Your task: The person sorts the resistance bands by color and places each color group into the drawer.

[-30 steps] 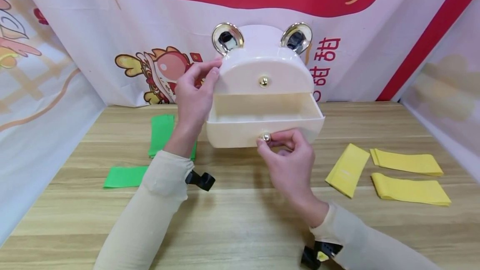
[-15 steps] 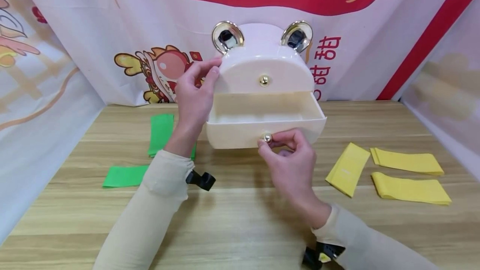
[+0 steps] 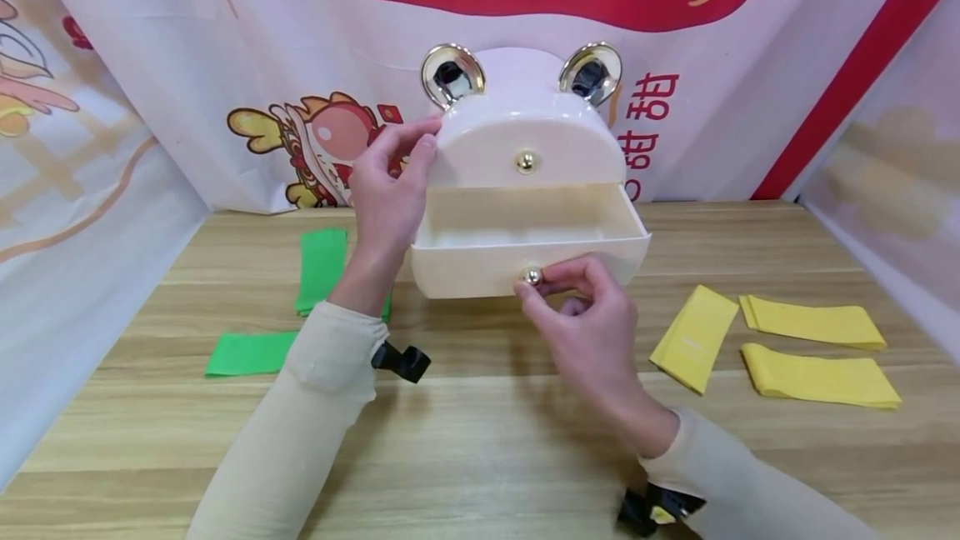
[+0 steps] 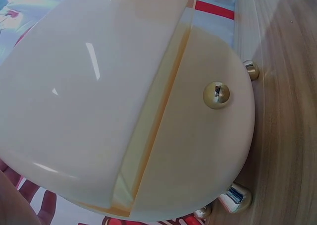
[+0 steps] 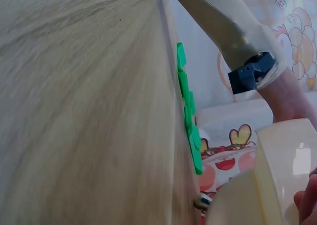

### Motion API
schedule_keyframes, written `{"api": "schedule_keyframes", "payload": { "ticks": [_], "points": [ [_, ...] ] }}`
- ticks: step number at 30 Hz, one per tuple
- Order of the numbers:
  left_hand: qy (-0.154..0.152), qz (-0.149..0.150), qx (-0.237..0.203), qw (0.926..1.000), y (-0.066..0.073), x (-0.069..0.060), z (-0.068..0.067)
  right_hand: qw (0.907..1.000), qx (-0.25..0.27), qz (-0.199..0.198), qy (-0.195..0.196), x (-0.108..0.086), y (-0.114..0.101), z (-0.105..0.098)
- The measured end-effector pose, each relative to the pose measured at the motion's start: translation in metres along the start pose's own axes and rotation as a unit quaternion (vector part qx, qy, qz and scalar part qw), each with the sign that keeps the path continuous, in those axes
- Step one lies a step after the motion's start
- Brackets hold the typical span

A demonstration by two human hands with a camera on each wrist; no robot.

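A white storage box (image 3: 528, 94) with big gold-rimmed frog eyes stands at the table's back. Its drawer (image 3: 480, 272) is pulled out, and the inside that shows is bare. My right hand (image 3: 588, 323) pinches the drawer's gold knob (image 3: 532, 275) between thumb and fingers. At the box's upper left side my left hand (image 3: 390, 186) holds the edge, thumb in front; some of its fingers are hidden. Below the drawer, the left wrist view shows a rounded lower front (image 4: 198, 145) with its own gold knob (image 4: 216, 95) and gold feet (image 4: 237, 197).
Green folded strips (image 3: 251, 354) lie left on the wooden table (image 3: 465, 457), partly behind the left arm. Three yellow folded strips (image 3: 696, 340) lie on the right. A printed cloth (image 3: 300, 40) hangs close behind the box.
My right wrist and forearm have shifted slightly right while the fingers stay on the knob. The left hand keeps its place, and the drawer stays about as far out.
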State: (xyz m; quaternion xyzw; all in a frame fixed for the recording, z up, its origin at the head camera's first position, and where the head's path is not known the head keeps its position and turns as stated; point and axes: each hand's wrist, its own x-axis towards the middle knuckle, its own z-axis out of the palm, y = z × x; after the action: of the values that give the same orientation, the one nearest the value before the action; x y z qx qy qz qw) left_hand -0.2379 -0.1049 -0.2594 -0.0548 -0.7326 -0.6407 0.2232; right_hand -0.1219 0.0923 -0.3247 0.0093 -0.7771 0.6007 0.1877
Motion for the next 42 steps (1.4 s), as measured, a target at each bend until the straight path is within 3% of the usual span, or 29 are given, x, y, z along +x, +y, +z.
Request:
{"api": "schedule_keyframes", "payload": {
  "ticks": [4, 10, 14, 17, 19, 21, 24, 27, 36, 42],
  "points": [
    [0.002, -0.001, -0.001, 1.0000, 0.000, 0.000, 0.000, 0.9996, -0.017, -0.023, -0.005, 0.005, -0.006, -0.022],
    [0.004, 0.000, -0.001, 1.0000, 0.000, 0.000, 0.000, 0.9929, 0.056, -0.060, 0.087, 0.030, -0.015, -0.070],
    [0.004, 0.002, -0.002, 1.0000, 0.000, 0.000, -0.001, 0.9857, 0.109, -0.051, 0.118, 0.057, -0.007, -0.112],
    [0.006, 0.005, -0.002, 1.0000, 0.000, 0.000, -0.002, 0.9926, 0.093, -0.010, 0.077, 0.075, 0.009, -0.143],
    [0.009, 0.005, -0.003, 0.9999, -0.001, 0.000, -0.003, 0.9990, 0.026, 0.016, 0.032, 0.086, 0.022, -0.161],
    [0.008, 0.003, -0.003, 1.0000, -0.001, 0.000, -0.003, 0.9986, -0.042, 0.031, -0.010, 0.094, 0.037, -0.175],
    [0.002, 0.000, -0.004, 1.0000, -0.001, 0.000, -0.002, 0.9886, -0.129, 0.058, -0.051, 0.102, 0.056, -0.191],
    [-0.002, -0.001, -0.004, 1.0000, -0.001, 0.000, -0.002, 0.9794, -0.163, 0.090, -0.078, 0.107, 0.073, -0.201],
    [-0.002, 0.004, 0.002, 1.0000, -0.003, 0.000, -0.002, 0.9582, -0.213, 0.145, -0.125, 0.112, 0.107, -0.220],
    [-0.007, 0.005, 0.004, 1.0000, -0.002, 0.000, -0.001, 0.9235, -0.294, 0.172, -0.175, 0.114, 0.122, -0.224]
  ]
}}
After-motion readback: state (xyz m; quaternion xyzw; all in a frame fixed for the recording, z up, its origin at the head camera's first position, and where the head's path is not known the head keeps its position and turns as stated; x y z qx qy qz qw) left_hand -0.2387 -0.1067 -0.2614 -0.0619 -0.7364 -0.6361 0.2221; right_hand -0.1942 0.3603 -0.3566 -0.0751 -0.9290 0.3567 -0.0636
